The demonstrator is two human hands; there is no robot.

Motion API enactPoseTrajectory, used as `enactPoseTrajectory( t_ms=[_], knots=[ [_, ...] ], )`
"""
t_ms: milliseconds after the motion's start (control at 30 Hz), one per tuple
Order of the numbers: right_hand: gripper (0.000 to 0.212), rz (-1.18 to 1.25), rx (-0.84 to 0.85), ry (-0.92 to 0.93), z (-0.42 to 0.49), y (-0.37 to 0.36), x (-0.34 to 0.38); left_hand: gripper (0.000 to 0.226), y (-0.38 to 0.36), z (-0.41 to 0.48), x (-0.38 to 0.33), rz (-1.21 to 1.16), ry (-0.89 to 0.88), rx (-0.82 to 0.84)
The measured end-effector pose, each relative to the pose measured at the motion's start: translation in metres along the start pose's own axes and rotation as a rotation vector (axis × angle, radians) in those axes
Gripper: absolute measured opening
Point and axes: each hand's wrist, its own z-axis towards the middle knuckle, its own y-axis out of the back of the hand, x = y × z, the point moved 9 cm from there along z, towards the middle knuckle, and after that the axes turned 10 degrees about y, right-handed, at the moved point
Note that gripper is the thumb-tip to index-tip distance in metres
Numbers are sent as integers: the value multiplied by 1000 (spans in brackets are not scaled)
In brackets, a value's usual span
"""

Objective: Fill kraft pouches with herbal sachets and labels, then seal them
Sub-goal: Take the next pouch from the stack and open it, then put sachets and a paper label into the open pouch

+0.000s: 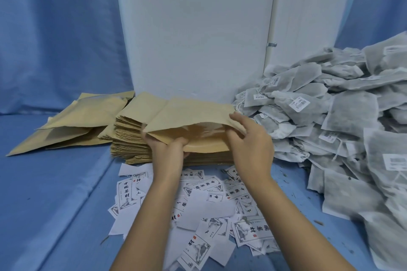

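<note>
A kraft pouch lies on top of a thick stack of kraft pouches, its mouth pulled apart toward me. My left hand grips the lower lip of the mouth, fingers reaching inside. My right hand pinches the upper lip at its right corner. Printed paper labels lie scattered in front of the stack, under my forearms. A big heap of grey herbal sachets with barcode tags fills the right side.
Several kraft pouches lie flat in a loose pile to the left of the stack. A white panel stands behind, blue cloth covers the surface and backdrop.
</note>
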Motion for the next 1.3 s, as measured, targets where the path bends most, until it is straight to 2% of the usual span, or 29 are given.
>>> enactPoseTrajectory(
  t_ms=[33, 100, 200, 300, 467, 600, 700, 833, 967, 1067, 1167, 1267, 1300],
  knots=[
    [32, 89, -3, -76, 1, 1, -7, 88, 3, -1, -7, 1, -65, -5],
    [31, 266, -19, -187, 1, -1, -18, 96, 5, -3, -18, 43, -170, 10],
    [35, 366, -58, -244, 0, -1, -23, 71, 6, -3, -21, 74, -232, 16],
    [33, 415, -91, -252, 1, 0, -25, 41, 5, -4, -24, 223, -304, -8],
    [31, 431, -73, -237, 1, -4, -22, 44, -10, -16, -31, 510, -507, -3],
    [31, 436, -68, -198, 1, -6, -16, 45, -30, -32, -35, 643, -654, 80],
    [32, 492, -89, -187, -1, -6, -15, 43, -37, -41, -33, 653, -677, 55],
    [13, 528, -150, -224, -2, -1, -21, 35, -33, -46, -39, 566, -681, -23],
    [36, 589, -268, -421, -4, 4, -47, 34, -27, -50, -45, 492, -653, -80],
    [19, 678, -416, -582, -12, 6, -70, 45, -26, -55, -47, 488, -652, -109],
    [15, 533, -546, -763, -31, 14, -100, 40, -27, -54, -46, 474, -630, -128],
    [39, 523, -568, -1052, -57, 10, -123, 38, -26, -51, -45, 448, -599, -145],
    [46, 563, -562, -1078, -59, 8, -127, 38, -26, -51, -44, 443, -589, -146]
  ],
)
